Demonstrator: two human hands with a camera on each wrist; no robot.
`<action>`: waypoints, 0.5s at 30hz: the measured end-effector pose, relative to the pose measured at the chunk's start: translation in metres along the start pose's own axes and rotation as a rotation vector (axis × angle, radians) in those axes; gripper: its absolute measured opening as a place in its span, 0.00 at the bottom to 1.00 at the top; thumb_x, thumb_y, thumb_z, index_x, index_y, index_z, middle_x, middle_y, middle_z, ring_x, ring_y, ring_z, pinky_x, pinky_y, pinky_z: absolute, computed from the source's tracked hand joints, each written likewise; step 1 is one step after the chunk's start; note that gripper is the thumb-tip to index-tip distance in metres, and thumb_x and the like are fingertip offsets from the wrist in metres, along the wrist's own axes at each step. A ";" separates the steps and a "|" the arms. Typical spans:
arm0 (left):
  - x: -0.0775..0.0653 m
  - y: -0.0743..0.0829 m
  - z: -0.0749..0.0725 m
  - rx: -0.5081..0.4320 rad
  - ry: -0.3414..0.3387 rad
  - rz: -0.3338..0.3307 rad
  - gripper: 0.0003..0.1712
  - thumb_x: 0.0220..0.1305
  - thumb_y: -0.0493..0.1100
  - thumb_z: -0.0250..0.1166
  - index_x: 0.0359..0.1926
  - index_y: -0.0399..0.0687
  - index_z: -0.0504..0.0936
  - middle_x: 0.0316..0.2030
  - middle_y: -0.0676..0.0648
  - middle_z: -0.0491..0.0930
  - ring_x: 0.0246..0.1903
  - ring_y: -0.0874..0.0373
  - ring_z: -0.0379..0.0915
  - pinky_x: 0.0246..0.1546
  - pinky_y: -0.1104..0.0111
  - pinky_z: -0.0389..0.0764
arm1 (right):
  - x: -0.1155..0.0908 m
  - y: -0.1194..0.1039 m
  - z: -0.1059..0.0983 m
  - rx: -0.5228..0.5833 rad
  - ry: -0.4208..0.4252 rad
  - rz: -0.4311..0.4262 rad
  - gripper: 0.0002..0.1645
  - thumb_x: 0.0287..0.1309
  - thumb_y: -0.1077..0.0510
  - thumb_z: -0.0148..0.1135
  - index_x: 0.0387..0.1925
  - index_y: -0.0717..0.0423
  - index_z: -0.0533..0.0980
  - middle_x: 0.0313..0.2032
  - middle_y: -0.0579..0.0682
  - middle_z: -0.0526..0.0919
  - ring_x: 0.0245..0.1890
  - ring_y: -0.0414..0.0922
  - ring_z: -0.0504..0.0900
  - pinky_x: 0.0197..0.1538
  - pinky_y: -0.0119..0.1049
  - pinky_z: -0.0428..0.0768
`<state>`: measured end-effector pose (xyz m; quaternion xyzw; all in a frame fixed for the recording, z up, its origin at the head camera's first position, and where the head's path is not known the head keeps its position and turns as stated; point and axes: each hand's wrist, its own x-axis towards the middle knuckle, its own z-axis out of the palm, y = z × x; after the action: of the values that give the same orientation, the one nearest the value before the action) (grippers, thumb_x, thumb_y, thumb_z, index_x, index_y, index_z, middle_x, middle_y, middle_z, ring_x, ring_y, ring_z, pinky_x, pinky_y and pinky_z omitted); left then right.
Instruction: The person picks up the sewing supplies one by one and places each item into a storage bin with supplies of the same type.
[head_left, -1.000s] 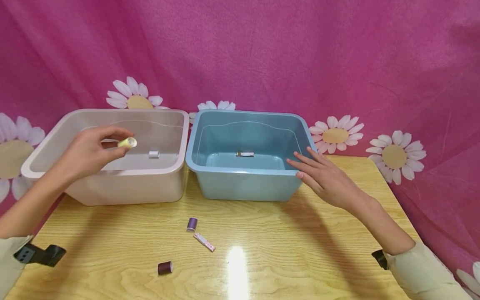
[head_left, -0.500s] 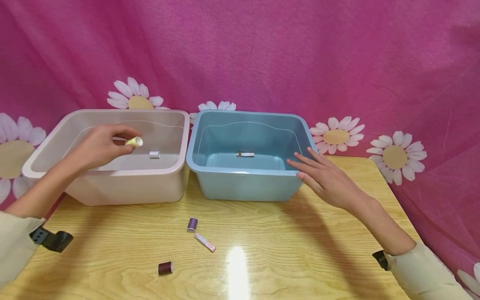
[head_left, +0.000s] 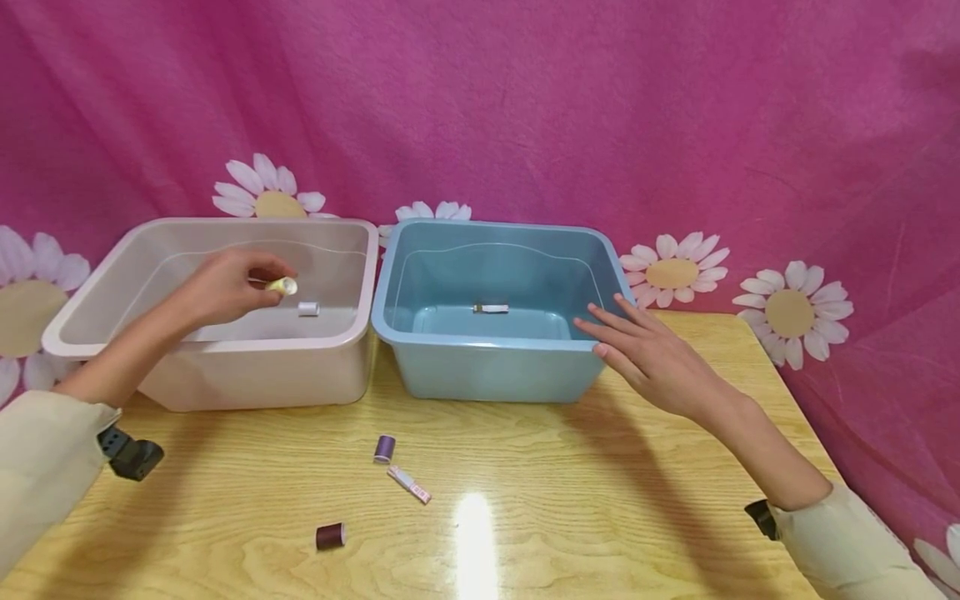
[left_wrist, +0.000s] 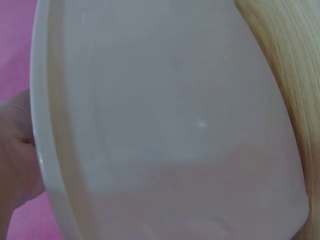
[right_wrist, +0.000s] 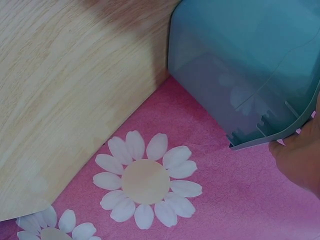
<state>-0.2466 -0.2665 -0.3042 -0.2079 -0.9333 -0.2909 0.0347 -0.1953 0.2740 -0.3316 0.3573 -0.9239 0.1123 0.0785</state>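
Observation:
Over the pale pinkish bin (head_left: 262,375), my left hand (head_left: 225,287) pinches a yellow thread spool (head_left: 283,286) between thumb and fingers. Inside that bin lies a white thread spool (head_left: 308,309), just right of and below the held one. The left wrist view is mostly filled by the bin's outer wall (left_wrist: 175,100); the spool is hidden there. My right hand (head_left: 660,362) rests on the right front corner of the blue bin (head_left: 495,371), fingers spread and fairly straight. On the blue bin's floor is a small folded strip (head_left: 491,308), white and brown.
Lying on the wooden table (head_left: 600,517) are a purple thread spool (head_left: 384,449), a folded pink-and-white strip (head_left: 409,484) and a dark maroon thread spool (head_left: 330,536). Behind the bins hangs a pink flowered cloth (head_left: 525,108).
My left hand has moved to the right and farther over the pale bin, carrying the yellow spool closer to the white one. The right hand stays at the blue bin's corner.

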 end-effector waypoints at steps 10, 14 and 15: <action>0.016 -0.010 0.004 0.057 -0.083 0.025 0.13 0.57 0.28 0.69 0.44 0.29 0.82 0.36 0.37 0.84 0.41 0.40 0.80 0.44 0.57 0.79 | 0.000 0.000 0.000 0.008 0.000 0.003 0.30 0.73 0.55 0.55 0.73 0.46 0.65 0.72 0.54 0.64 0.74 0.62 0.50 0.70 0.61 0.54; 0.021 -0.014 0.008 0.041 -0.158 -0.015 0.11 0.58 0.27 0.68 0.43 0.29 0.81 0.35 0.37 0.83 0.39 0.41 0.78 0.43 0.51 0.80 | 0.000 0.001 0.001 0.006 0.002 0.002 0.30 0.73 0.54 0.55 0.73 0.45 0.65 0.72 0.54 0.64 0.74 0.62 0.50 0.70 0.60 0.54; 0.022 -0.015 0.009 0.042 -0.174 -0.023 0.10 0.58 0.27 0.68 0.42 0.29 0.81 0.34 0.38 0.82 0.38 0.42 0.77 0.42 0.50 0.80 | 0.000 0.001 0.001 0.004 0.003 0.002 0.30 0.73 0.53 0.54 0.73 0.45 0.65 0.72 0.54 0.64 0.74 0.62 0.51 0.70 0.60 0.54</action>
<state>-0.2726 -0.2642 -0.3156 -0.2211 -0.9409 -0.2526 -0.0453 -0.1960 0.2746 -0.3325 0.3566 -0.9238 0.1150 0.0791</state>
